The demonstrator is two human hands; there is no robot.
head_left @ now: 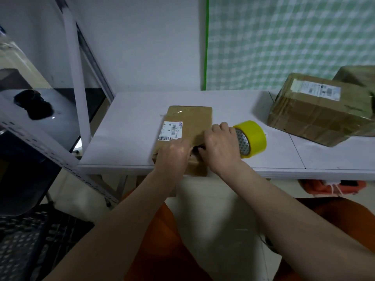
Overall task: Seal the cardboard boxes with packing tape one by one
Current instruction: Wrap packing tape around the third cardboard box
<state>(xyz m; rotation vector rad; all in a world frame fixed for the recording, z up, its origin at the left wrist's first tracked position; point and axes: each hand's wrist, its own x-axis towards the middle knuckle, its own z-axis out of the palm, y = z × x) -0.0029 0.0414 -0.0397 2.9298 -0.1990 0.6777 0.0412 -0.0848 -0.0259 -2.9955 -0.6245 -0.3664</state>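
Both hands (194, 148) apparently on flat box (188, 126).

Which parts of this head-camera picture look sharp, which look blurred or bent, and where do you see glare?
Head view: the flat cardboard box and yellow tape roll at centre are fairly sharp; the taped boxes at right are soft; the shelf post leans from wide-angle distortion; a small glare spot sits on the flat box's far end, another on the black shelf surface.

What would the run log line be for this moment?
step: closing flaps | left hand: on small box | right hand: on small box | tape roll: on table, beside right hand | taped box: far right
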